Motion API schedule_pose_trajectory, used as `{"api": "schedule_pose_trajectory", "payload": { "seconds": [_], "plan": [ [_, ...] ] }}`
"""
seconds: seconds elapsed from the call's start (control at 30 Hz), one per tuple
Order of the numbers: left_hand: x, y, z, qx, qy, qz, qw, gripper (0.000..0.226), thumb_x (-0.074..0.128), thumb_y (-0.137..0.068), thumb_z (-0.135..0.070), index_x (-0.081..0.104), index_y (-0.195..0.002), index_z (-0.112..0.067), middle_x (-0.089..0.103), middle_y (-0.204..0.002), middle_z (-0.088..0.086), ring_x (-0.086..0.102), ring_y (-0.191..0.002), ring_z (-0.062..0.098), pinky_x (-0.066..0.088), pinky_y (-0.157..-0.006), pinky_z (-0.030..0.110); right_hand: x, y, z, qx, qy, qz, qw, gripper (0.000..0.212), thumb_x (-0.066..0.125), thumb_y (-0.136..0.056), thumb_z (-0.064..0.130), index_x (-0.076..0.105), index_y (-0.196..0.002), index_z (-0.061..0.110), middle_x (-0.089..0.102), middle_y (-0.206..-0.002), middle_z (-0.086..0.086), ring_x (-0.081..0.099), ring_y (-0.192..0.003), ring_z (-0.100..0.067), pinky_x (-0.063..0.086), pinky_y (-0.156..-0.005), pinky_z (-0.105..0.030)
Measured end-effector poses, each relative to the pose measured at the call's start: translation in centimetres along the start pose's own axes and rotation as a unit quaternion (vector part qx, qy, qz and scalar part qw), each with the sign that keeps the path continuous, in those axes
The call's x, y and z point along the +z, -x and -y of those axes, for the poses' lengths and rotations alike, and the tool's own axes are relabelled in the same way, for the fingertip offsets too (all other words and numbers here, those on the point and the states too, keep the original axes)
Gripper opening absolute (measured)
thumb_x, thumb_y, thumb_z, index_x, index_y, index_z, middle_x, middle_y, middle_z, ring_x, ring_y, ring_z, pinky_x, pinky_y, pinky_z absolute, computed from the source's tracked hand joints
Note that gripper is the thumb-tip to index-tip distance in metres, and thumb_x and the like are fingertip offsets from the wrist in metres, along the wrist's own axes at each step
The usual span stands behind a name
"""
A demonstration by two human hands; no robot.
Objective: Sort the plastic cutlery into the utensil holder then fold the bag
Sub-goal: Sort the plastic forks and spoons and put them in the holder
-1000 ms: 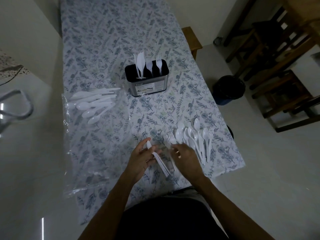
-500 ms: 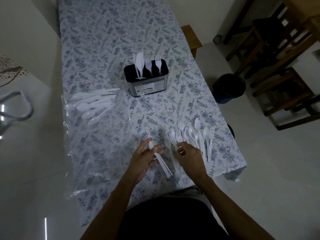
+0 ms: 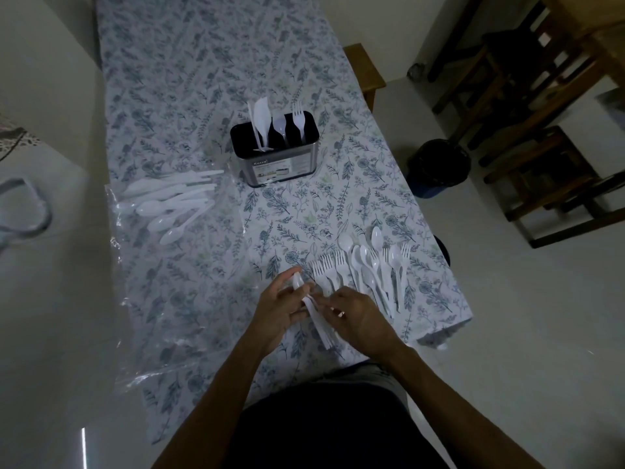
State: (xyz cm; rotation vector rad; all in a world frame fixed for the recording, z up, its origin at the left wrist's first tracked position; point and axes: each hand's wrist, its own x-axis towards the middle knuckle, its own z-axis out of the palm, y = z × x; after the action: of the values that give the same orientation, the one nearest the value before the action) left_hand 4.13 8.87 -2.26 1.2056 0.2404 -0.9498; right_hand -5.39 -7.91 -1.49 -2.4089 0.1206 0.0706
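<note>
left hand (image 3: 277, 304) fingers pinch white plastic knives (image 3: 318, 316) | right hand (image 3: 358, 316) fingers curled, touching them

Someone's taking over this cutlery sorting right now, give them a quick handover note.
Left hand grips a bundle of white cutlery; right hand fingers touch the same bundle.
Utensil holder holds a knife, a spoon and a fork, each in its own slot.
Left to sort: forks and spoons loose by the right hand, knives and spoons lying on the clear bag at left.
Bag is unfolded.
</note>
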Motion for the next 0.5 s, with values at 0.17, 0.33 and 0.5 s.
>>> {"api": "schedule_pose_trajectory", "payload": {
  "seconds": [0.17, 0.33, 0.5],
  "plan": [
    [-0.2, -0.1, 0.1, -0.034, 0.061, -0.005, 0.998, 0.042, 0.058, -0.101, -0.003, 0.054, -0.139, -0.020, 0.072, -0.123, 0.021, 0.070, -0.113, 0.040, 0.061, -0.091, 0.048, -1.2, -1.0, -3.5, 0.288, 0.032, -0.053, 0.956, 0.024, 0.055, -0.098, 0.025, 0.058, -0.114, 0.008, 0.061, -0.107, -0.013, 0.060, -0.096, -0.032, 0.052, -0.083, -0.046],
    [-0.6, -0.4, 0.5, -0.047, 0.092, -0.022, 0.994, 0.040, 0.047, -0.106, -0.002, 0.055, -0.140, -0.021, 0.071, -0.121, 0.020, 0.072, -0.107, 0.039, 0.062, -0.086, 0.050, -0.5, -1.2, -4.1, 0.262, 0.068, -0.029, 0.962, 0.018, 0.062, -0.094, 0.019, 0.055, -0.107, 0.009, 0.064, -0.093, -0.011, 0.065, -0.082, -0.026, 0.059, -0.072, -0.040],
    [-0.1, -1.7, 0.6, -0.071, 0.110, -0.064, 0.989, 0.044, 0.042, -0.108, -0.008, 0.043, -0.152, -0.013, 0.063, -0.125, 0.016, 0.074, -0.100, 0.030, 0.062, -0.067, 0.039, -1.0, -0.7, -0.9, 0.234, -0.109, -0.030, 0.966, 0.030, 0.075, -0.089, 0.017, 0.067, -0.117, 0.020, 0.075, -0.093, 0.000, 0.067, -0.073, 0.001, 0.052, -0.060, -0.008]
  ]
}}
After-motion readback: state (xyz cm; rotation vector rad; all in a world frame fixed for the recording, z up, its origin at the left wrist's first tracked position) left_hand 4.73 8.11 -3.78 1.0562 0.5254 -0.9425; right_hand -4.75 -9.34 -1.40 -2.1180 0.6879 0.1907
